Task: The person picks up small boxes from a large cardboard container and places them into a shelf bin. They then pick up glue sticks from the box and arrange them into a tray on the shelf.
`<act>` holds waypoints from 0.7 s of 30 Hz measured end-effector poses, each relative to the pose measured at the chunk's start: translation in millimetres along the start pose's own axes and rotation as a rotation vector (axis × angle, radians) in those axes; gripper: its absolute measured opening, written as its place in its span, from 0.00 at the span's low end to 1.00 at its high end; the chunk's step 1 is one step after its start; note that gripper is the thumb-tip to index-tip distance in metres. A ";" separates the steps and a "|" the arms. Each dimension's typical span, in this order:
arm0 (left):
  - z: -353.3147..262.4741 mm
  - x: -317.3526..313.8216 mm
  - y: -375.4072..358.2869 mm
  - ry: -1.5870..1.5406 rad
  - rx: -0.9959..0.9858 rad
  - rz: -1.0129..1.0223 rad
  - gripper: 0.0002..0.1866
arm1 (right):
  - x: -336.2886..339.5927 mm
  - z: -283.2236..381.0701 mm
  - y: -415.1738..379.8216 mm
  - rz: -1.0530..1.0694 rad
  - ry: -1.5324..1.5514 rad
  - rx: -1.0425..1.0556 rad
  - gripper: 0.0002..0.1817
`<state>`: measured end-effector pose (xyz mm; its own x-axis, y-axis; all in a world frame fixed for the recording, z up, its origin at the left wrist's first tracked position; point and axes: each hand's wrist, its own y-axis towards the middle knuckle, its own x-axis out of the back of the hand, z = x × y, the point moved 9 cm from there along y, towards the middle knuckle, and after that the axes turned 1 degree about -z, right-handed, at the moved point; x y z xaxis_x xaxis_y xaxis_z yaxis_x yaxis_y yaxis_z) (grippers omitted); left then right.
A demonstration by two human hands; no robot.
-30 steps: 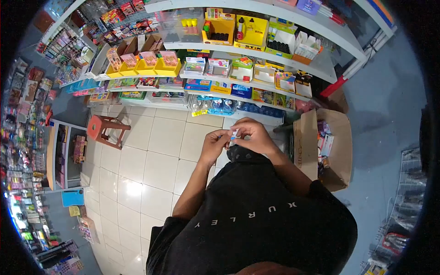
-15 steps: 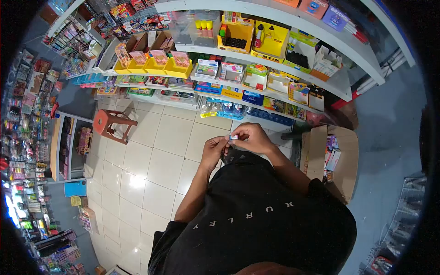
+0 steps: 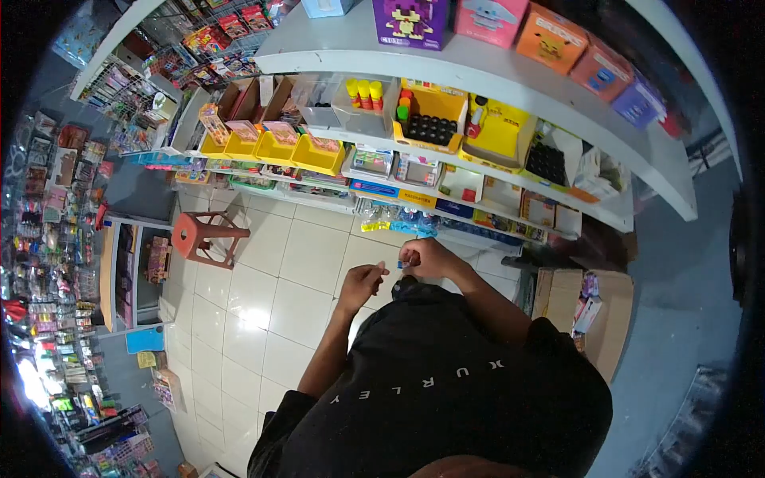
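My right hand [image 3: 429,260] is closed in a pinch in front of my body. A small blue-and-white item [image 3: 401,264] sits at its fingertips, too small to name. A short gap to the left, my left hand [image 3: 362,287] is raised with thumb and fingers drawn together. Whatever is between those fingertips, if anything, is too small to make out. Both hands are in the air over the tiled floor, just short of the lower shelves.
Ahead stand shelves [image 3: 470,179] with yellow bins [image 3: 317,154], glue bottles and boxed stationery. Boxed toys line the top shelf [image 3: 343,48]. A red stool [image 3: 209,237] is on the floor at left, an open cardboard box [image 3: 610,327] at right. Hanging goods cover the left wall.
My hands have moved apart; earlier they met around the small blue-and-white item, which now stays with my right hand. The view has tilted up, showing more of the top shelf.
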<state>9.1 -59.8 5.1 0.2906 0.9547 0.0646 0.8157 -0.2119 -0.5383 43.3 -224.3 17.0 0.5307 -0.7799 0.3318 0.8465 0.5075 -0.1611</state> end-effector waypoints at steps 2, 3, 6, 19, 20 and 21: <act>8.9 15.0 19.1 0.000 0.025 -0.009 0.23 | 2.9 -55.3 12.7 -0.025 -0.097 -0.029 0.16; 10.9 22.5 24.0 -0.005 0.037 -0.020 0.24 | 0.5 -104.5 14.8 -0.021 -0.045 -0.096 0.17; 8.7 38.7 31.9 0.029 0.079 -0.031 0.23 | 10.9 -141.2 14.1 0.098 -0.276 -0.298 0.15; -30.3 73.0 80.1 0.155 -0.026 0.138 0.20 | -0.1 -174.9 71.6 -0.278 -0.096 -0.242 0.15; -29.8 80.9 82.7 0.145 -0.019 0.119 0.20 | -5.5 -180.2 74.9 -0.278 -0.101 -0.248 0.14; -29.2 88.3 84.4 0.136 -0.010 0.101 0.19 | -10.3 -184.1 78.4 -0.279 -0.104 -0.256 0.13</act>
<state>118.2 0.5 -10.1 0.4354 0.8917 0.1240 0.7838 -0.3077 -0.5394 112.0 -244.0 -170.1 0.2826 -0.8270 0.4860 0.9479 0.1632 -0.2735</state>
